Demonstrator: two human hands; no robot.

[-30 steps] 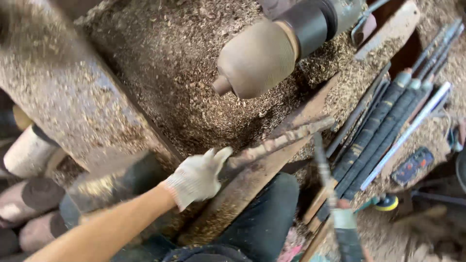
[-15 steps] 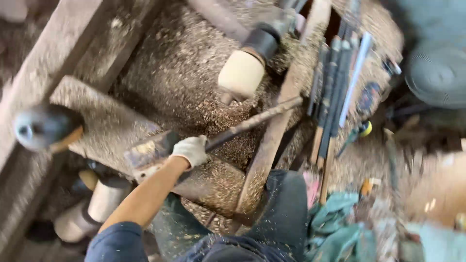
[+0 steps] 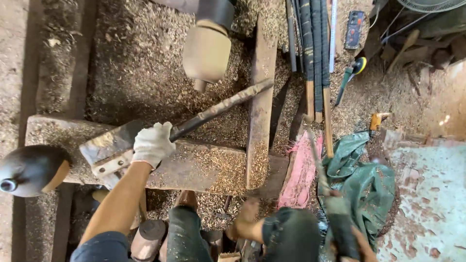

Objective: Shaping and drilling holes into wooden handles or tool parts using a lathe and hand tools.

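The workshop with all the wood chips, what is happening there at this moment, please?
A person sits over a wood lathe buried in shavings. The left hand, in a white glove, grips a long metal bar that lies across a wooden beam. The right hand, low at the picture's edge, holds a long-handled tool. A rounded, pale wooden piece sits on the lathe above the bar. More long tools lie in a row to the right, beside a green cloth.
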